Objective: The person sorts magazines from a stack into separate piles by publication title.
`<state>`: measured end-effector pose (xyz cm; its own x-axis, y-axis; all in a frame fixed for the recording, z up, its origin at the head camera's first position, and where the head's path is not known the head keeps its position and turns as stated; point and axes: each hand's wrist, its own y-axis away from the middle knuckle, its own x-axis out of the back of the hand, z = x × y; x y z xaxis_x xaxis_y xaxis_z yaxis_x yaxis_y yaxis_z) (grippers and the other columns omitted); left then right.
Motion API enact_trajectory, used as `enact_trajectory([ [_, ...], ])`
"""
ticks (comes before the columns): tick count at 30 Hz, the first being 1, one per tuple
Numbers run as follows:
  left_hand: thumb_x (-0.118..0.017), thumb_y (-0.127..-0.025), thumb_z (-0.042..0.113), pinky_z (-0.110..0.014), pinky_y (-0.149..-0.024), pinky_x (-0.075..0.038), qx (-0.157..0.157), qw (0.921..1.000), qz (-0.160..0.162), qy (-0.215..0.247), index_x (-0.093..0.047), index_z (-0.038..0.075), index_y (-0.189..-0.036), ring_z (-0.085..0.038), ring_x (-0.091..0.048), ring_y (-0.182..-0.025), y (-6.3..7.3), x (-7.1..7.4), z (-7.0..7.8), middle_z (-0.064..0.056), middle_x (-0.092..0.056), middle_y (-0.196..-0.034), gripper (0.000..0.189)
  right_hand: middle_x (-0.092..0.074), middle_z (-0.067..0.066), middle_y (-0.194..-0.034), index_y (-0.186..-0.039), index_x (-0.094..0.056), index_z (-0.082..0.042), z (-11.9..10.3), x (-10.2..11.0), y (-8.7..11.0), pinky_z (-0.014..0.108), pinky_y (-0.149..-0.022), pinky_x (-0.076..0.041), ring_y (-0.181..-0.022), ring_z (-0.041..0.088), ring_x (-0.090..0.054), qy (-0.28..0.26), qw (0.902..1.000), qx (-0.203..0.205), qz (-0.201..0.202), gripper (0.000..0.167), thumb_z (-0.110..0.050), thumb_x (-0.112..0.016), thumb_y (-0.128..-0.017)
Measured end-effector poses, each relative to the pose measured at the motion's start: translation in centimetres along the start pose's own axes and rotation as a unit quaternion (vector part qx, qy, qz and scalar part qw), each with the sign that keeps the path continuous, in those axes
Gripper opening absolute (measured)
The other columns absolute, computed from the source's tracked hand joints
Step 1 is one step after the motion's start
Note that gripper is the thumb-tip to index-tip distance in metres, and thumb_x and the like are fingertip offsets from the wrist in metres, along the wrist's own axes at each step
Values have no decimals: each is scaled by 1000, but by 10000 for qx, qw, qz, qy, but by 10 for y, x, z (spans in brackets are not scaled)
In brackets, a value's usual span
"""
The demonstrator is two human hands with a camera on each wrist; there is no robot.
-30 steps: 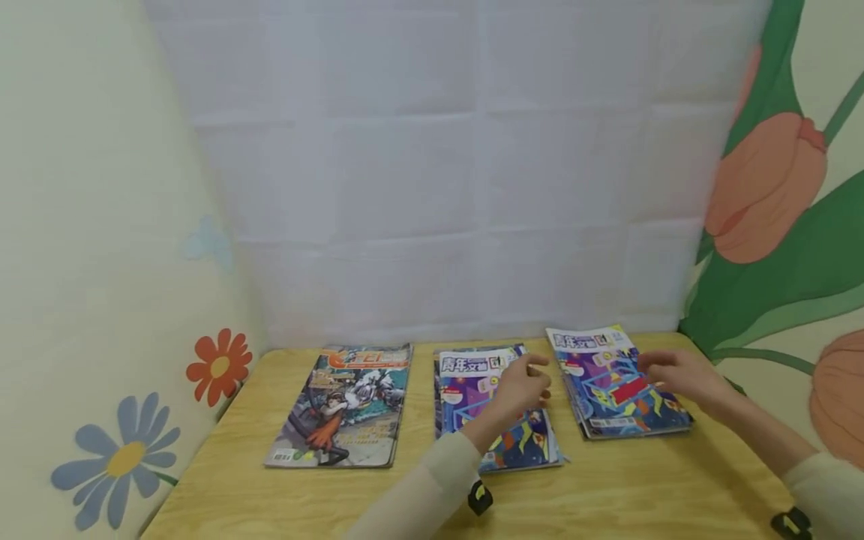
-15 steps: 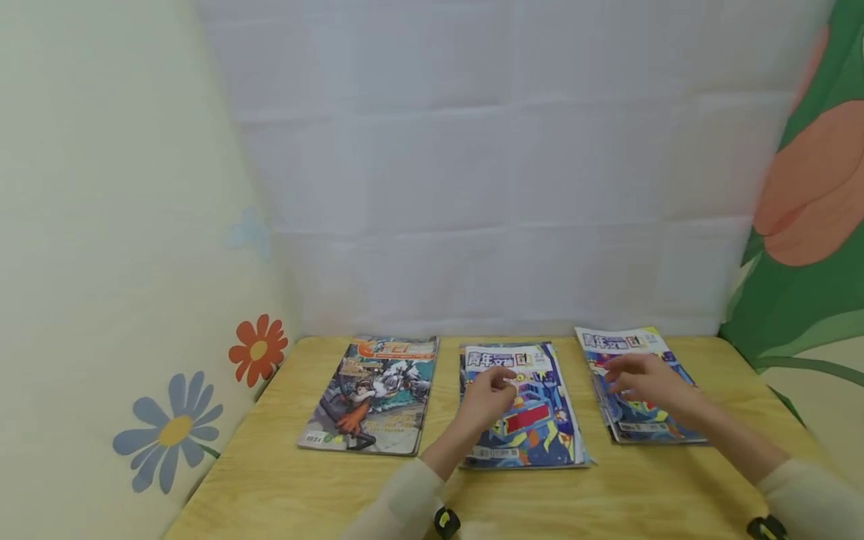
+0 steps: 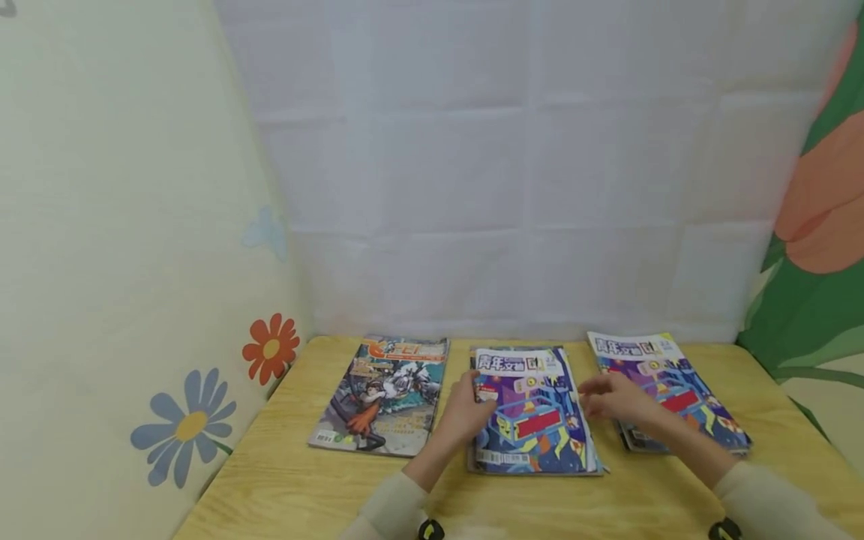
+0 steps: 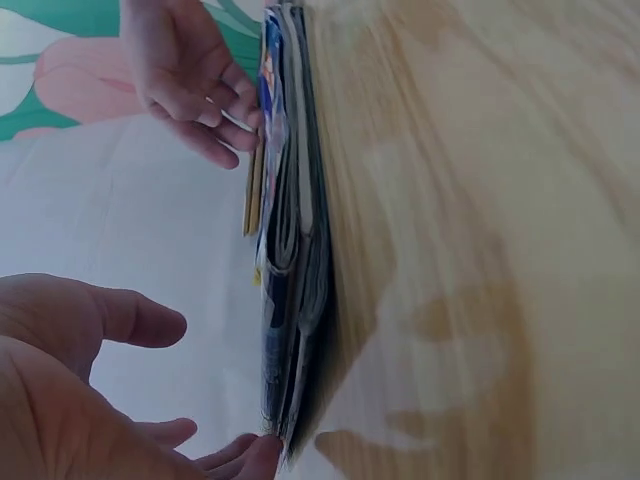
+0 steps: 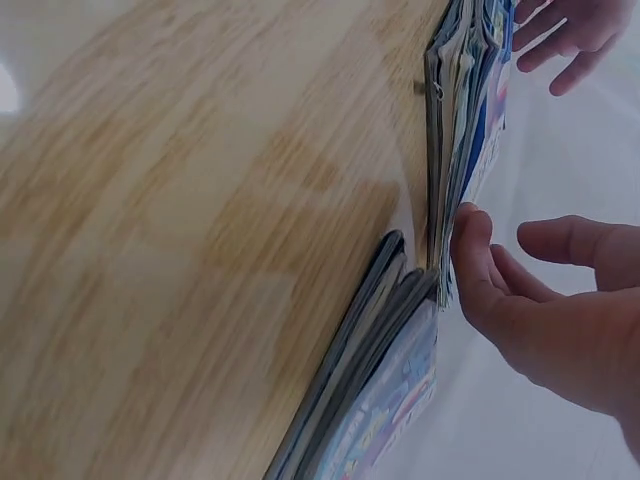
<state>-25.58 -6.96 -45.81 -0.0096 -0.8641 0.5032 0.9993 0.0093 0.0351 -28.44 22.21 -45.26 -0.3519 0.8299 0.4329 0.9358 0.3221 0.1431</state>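
A middle stack of magazines (image 3: 533, 439), with a purple and blue cover on top, lies between the two hands in the head view. My left hand (image 3: 464, 412) is at its left edge, thumb apart over the cover side. In the left wrist view, the fingertips (image 4: 262, 456) of that hand are right at the edge of the stack. At the opposite edge is my right hand (image 3: 621, 400), its fingers loosely bent. In the right wrist view, a fingertip (image 5: 470, 222) meets the stack's side, whose uneven layers (image 5: 440, 130) show. Neither hand is curled round the stack.
A second stack with the same cover (image 3: 682, 394) lies tilted at the right, partly behind the right forearm. At the left is a comic magazine (image 3: 385, 409). The wooden table (image 3: 270, 472) ends at a white cloth backdrop (image 3: 459, 180) and a painted wall (image 3: 162, 285).
The left hand has moved off the middle stack's cover to its left edge. The right hand has come left from the right stack to the middle stack's right edge. The head view has shifted left.
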Motion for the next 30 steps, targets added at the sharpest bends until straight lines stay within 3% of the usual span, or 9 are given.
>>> enact_trajectory([
  [4, -70, -90, 14, -61, -105, -40, 112, 9997, -111, -210, -30, -4, -155, -48, -46, -130, 0, 1, 0, -34, -43, -146, 79, -69, 17, -97, -123, -56, 22, -1, -7, -3, 42, -74, -60, -81, 28, -69, 167, 9994, -308, 28, 40, -3, -64, -93],
  [12, -69, -91, 18, -63, -100, -44, 239, 9978, -238, -566, -38, 1, -154, -46, -50, -126, -3, 2, 2, -29, -49, -144, 73, -66, 10, -82, -118, -64, 15, -5, -15, -6, 36, -64, -57, -70, 21, -65, 730, 9954, -614, -29, 35, 1, -63, -86],
  [15, -68, -91, 15, -59, -100, -46, 176, 9993, -180, -285, -41, -1, -151, -43, -53, -123, -7, 1, 1, -29, -52, -140, 68, -65, 10, -78, -117, -63, 17, -5, -16, -6, 35, -63, -56, -68, 21, -64, 745, 9959, -521, -12, 35, 2, -63, -85],
  [19, -62, -90, 7, -52, -99, -48, 264, 9977, -48, 620, -41, -3, -149, -39, -54, -121, -13, 2, -2, -26, -52, -138, 63, -64, 10, -76, -115, -63, 16, -4, -16, -7, 35, -63, -55, -67, 21, -63, 794, 9960, -415, 63, 34, 2, -63, -84],
  [22, -58, -86, 0, -44, -85, -53, 523, 9885, 43, 1416, -41, -3, -148, -34, -58, -109, -17, 3, -6, -24, -53, -135, 64, -63, 11, -77, -116, -63, 15, -2, -17, -6, 35, -64, -55, -68, 22, -63, 728, 9962, -476, 113, 33, 3, -63, -85],
  [24, -57, -82, -6, -39, -76, -54, 745, 9784, -14, 1927, -40, -6, -148, -30, -60, -100, -20, 5, -9, -24, -55, -130, 69, -62, 11, -79, -117, -63, 15, 0, -17, -6, 35, -65, -56, -70, 22, -64, 691, 9960, -551, 123, 33, 3, -62, -86],
  [26, -56, -80, -10, -39, -75, -57, 969, 9684, -191, 2289, -38, -9, -149, -31, -62, -99, -21, 6, -11, -26, -56, -130, 71, -62, 12, -82, -118, -63, 14, 2, -18, -5, 36, -66, -56, -72, 22, -64, 639, 9955, -678, 147, 33, 3, -63, -87],
  [30, -60, -82, -12, -45, -86, -57, 1280, 9501, -658, 2768, -39, -16, -146, -36, -64, -108, -23, 6, -14, -28, -61, -124, 67, -62, 11, -84, -119, -64, 13, 7, -18, -5, 36, -67, -56, -73, 21, -64, 646, 9945, -787, 227, 33, 1, -65, -87],
])
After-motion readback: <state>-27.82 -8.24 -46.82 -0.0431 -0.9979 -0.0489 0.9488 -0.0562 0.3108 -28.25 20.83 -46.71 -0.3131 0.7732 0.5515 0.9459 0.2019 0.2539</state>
